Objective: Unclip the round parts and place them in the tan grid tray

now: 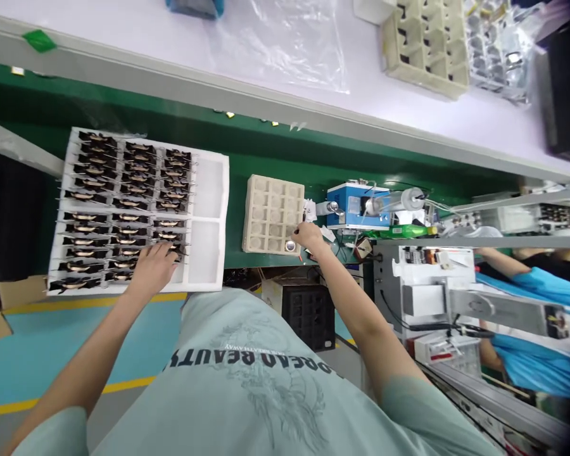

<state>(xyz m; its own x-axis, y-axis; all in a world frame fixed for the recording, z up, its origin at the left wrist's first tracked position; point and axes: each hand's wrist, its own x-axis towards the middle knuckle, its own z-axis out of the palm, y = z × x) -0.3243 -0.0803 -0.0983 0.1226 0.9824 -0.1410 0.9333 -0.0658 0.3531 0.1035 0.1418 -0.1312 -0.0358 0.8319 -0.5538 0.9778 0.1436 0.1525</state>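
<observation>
A white foam tray [209, 183] on my left holds rows of small black parts [137, 171] with thin wire-like ends and pale strips. My left hand [154, 269] rests at the tray's near side, fingers bent down over one black part in the third column. Over the right edge of a beige compartment tray [272, 215] is my right hand [308, 235], its fingers pinched together. Something small and dark shows at those fingertips, too small to name. Just below them, a shiny round piece [291, 246] sits in the tray's near right corner compartment.
A blue machine [358, 206] with a clear cylinder stands right of the beige tray, cables around it. Above runs a white shelf [285, 101] with a plastic bag and another beige tray [425, 47]. At far right, beside metal equipment [427, 301], is a person in blue [541, 342].
</observation>
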